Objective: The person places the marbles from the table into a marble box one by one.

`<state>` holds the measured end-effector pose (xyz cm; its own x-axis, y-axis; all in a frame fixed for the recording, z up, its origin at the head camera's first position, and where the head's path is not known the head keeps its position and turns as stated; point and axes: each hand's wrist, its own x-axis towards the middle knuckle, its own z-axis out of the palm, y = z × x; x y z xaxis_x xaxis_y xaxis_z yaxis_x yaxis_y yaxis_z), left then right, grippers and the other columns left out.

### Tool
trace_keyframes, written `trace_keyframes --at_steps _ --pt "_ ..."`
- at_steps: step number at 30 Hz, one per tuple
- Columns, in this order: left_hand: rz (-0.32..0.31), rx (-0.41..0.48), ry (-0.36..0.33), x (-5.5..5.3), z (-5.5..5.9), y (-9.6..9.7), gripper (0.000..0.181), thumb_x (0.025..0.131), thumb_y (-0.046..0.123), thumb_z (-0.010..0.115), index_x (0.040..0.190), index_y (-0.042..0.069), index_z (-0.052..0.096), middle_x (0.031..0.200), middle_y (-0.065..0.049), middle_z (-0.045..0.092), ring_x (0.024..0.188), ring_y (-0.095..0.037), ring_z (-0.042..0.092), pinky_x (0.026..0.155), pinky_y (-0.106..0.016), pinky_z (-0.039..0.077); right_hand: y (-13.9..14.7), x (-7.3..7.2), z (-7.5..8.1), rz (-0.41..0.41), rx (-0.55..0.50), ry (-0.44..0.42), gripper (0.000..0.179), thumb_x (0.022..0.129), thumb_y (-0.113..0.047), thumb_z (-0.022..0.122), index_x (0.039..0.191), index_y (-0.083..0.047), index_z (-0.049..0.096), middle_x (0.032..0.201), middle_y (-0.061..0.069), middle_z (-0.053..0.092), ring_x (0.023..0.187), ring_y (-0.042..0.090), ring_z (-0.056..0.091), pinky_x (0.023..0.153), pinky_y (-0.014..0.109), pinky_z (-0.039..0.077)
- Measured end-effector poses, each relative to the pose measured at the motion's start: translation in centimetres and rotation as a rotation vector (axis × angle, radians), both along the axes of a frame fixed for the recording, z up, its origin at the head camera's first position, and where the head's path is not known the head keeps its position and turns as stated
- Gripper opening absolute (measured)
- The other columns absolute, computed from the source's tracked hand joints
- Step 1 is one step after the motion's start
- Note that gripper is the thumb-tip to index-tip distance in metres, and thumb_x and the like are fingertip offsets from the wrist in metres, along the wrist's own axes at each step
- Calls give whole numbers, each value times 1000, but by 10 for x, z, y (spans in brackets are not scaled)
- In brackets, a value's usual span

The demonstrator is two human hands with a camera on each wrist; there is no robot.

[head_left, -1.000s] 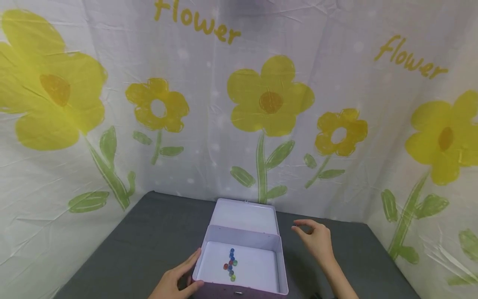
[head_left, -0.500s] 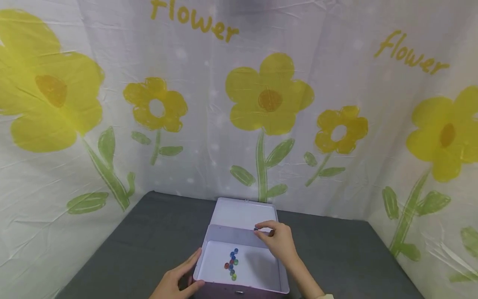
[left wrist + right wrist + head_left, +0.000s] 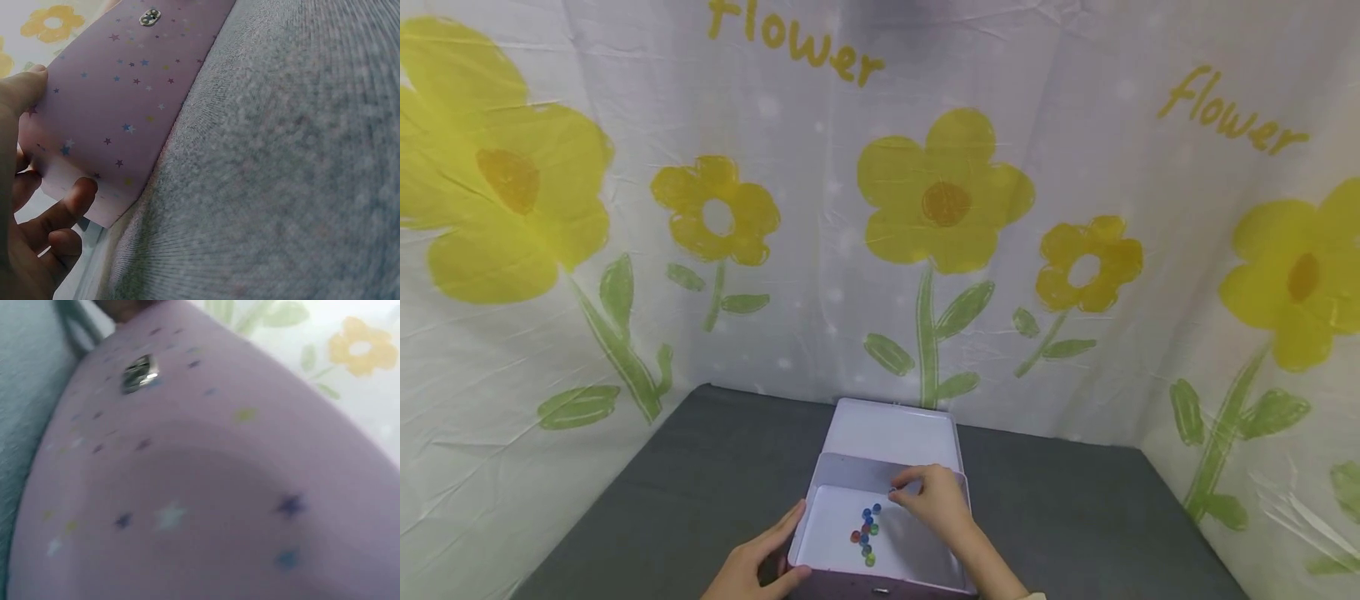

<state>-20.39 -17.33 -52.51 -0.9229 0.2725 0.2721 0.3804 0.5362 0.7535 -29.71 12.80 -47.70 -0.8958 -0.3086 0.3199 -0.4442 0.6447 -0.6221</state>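
A shallow box [image 3: 827, 533] with a white inside stands open on the dark table. A loose line of small glassy marbles [image 3: 864, 540], blue, red and green, lies on its floor. My left hand [image 3: 752, 567] grips the near left corner, thumb over the front rim. In the left wrist view, its fingers [image 3: 65, 215] curl beside the box's pink, star-printed wall [image 3: 119, 106]. Over the box's far right part, my right hand [image 3: 942, 504] pinches a small marble [image 3: 892, 490] between thumb and forefinger, mostly covered by the fingertips. The right wrist view shows only the starry wall [image 3: 206, 462] close up.
The box's lid [image 3: 891, 433] lies folded back behind it. A metal clasp [image 3: 150, 17] sits on the front wall. Dark cloth covers the table [image 3: 715, 475], and a curtain [image 3: 820, 333] with yellow flowers hangs along its back and sides. Grey ribbed fabric [image 3: 281, 156] is close to the box's front.
My right hand has come leftward from beside the box, then down over its inside, still pinching the marble. The far end of the marble line has shifted slightly right. The left hand stays put.
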Motion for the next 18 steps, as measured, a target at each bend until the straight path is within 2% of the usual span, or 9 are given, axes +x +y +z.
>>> trace_keyframes --at_steps 2,4,9,10,11,12,15,16,18 --pt "-1 0 -10 0 0 0 78 97 46 77 159 9 49 162 -12 48 139 -41 55 103 -43 56 1 2 -4 14 82 -12 9 83 -9 88 91 -8 84 89 1 81 73 20 70 69 37 58" --pt "-8 4 -24 -2 0 0 79 97 47 77 160 9 48 162 -13 48 137 -31 59 101 -39 57 3 4 -6 10 170 -29 8 80 -8 89 86 -11 84 83 -3 79 82 20 72 76 40 58" --pt "-4 4 -16 -7 -1 3 79 96 48 77 159 10 49 161 -13 49 135 -29 60 101 -40 57 4 10 -3 -18 286 -80 13 75 -5 92 77 -13 81 72 -6 75 66 10 65 65 33 56" --pt "-3 5 -15 -6 -1 3 79 96 48 77 159 10 49 161 -13 49 137 -34 59 103 -45 56 4 11 -2 -19 292 -81 13 74 -5 92 77 -12 81 71 -5 74 66 11 65 64 33 56" --pt "-4 1 -13 -6 -2 3 79 96 48 77 159 10 49 161 -14 49 138 -41 57 104 -51 55 4 12 -1 -25 293 -82 12 75 -5 92 79 -11 81 73 -4 75 67 12 66 65 34 57" --pt "-8 -6 -13 -5 -2 2 77 97 46 76 160 10 49 161 -14 50 137 -42 58 102 -54 55 5 13 -1 -27 286 -74 11 76 -7 91 81 -10 82 75 -3 76 69 14 68 66 35 58" --pt "-18 -74 49 -6 -3 -5 63 103 38 69 157 11 52 156 -13 56 128 -36 65 96 -58 56 11 14 3 -47 227 -24 15 81 -12 90 93 -7 82 84 0 78 75 18 71 68 36 58" --pt "-9 -102 85 -7 -1 -9 55 106 33 65 155 9 55 152 -13 59 125 -35 67 94 -58 56 15 14 5 -64 183 -1 18 83 -13 89 98 -6 81 86 1 78 75 18 70 67 35 58" --pt "50 -139 102 -10 7 -19 43 111 29 56 149 9 62 145 -11 67 120 -32 69 95 -60 54 27 14 11 -111 82 62 23 86 -15 88 106 -5 79 88 1 78 72 14 69 64 31 56"
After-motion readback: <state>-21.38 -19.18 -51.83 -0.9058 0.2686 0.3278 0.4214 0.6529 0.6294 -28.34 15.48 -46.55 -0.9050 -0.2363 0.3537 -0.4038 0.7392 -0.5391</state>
